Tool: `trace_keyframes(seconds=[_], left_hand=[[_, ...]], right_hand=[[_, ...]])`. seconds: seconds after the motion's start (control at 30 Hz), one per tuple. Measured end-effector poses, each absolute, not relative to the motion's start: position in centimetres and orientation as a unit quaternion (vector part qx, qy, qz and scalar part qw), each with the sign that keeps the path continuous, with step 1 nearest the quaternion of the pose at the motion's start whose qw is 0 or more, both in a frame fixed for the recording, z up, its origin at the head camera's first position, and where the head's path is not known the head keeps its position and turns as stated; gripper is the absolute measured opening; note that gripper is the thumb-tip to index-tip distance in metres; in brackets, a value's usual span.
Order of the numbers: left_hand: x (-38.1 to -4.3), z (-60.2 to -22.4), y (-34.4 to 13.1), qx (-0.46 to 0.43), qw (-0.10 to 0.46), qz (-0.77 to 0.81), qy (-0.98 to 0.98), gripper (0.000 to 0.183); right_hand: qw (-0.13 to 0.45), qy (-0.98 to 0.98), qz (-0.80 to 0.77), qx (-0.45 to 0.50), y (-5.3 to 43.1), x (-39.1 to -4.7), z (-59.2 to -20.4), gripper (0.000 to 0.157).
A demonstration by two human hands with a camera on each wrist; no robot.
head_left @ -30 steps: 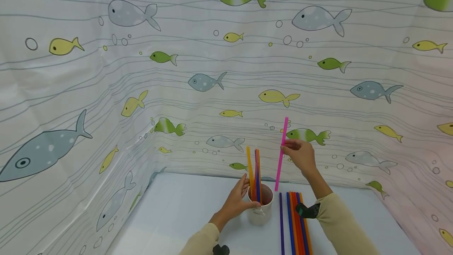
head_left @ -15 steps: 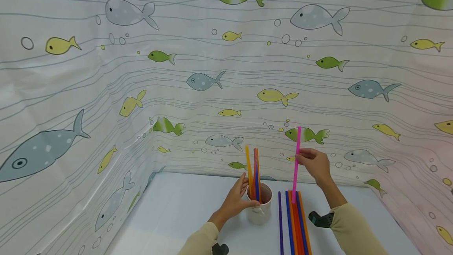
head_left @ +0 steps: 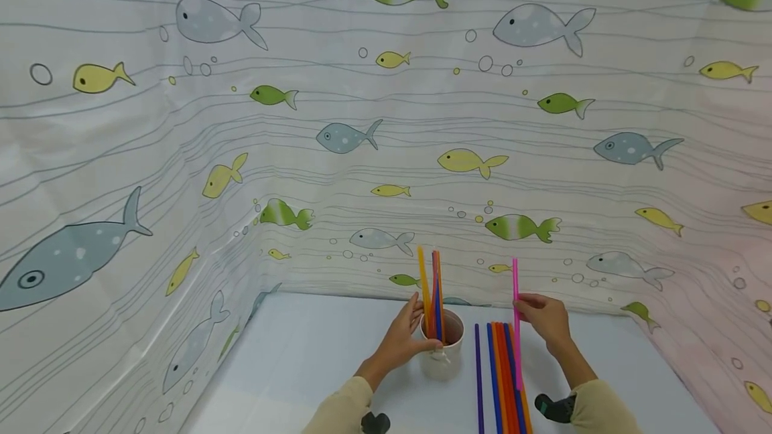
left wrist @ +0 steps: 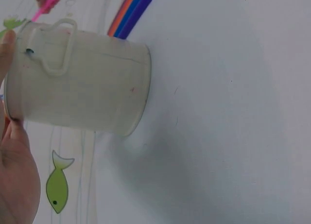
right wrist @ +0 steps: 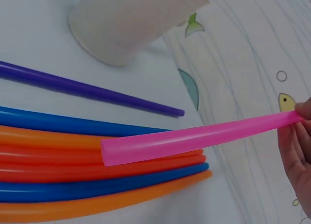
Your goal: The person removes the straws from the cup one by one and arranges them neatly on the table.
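My left hand (head_left: 399, 335) grips a white mug (head_left: 441, 367) near its rim, thumb on the near side and fingers at the left. In the left wrist view the mug's handle (left wrist: 69, 49) shows. Several yellow, orange and blue straws (head_left: 438, 297) stand in the mug and lean slightly left. With thumb and fingertips my right hand (head_left: 545, 320) pinches a pink straw (head_left: 515, 353) by its upper part. The pink straw is nearly upright in the head view, its lower end over the right side of a row of straws (right wrist: 97, 173) lying on the table.
The lying row holds blue, orange and red-orange straws side by side. A purple straw (head_left: 479, 380) lies a little apart, between the row and the mug. Behind the white table (head_left: 289, 353) hangs a fish-patterned cloth (head_left: 362, 173), which also covers the left and right sides.
My right hand has moved right and down with the pink straw, from beside the mug to over the lying row. My left hand and the mug have stayed in place.
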State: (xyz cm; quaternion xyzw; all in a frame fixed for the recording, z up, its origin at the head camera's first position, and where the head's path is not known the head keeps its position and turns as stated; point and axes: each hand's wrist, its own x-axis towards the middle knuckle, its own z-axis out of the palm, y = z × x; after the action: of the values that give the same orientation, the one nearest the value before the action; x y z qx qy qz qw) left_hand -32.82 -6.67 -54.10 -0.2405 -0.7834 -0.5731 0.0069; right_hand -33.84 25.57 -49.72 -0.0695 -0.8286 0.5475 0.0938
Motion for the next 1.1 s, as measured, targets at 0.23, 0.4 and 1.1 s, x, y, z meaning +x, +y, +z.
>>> trace_keyframes(seconds=[0.23, 0.4, 1.1], left_hand=[[-32.8, -54.0, -6.6, -0.239, 0.003, -0.576, -0.782, 0.108], [-32.8, -54.1, -6.5, -0.234, 0.001, -0.578, -0.782, 0.107], [-32.8, -53.9, -6.6, -0.23, 0.004, -0.569, -0.789, 0.107]], right_hand=[[0.073, -0.832, 0.542, -0.095, 26.3, -33.0, -52.8, 0.041], [0.056, -0.832, 0.542, -0.103, 26.7, -32.3, -54.3, 0.041], [0.0, -0.846, 0.513, -0.146, 28.3, -31.6, -58.3, 0.042]])
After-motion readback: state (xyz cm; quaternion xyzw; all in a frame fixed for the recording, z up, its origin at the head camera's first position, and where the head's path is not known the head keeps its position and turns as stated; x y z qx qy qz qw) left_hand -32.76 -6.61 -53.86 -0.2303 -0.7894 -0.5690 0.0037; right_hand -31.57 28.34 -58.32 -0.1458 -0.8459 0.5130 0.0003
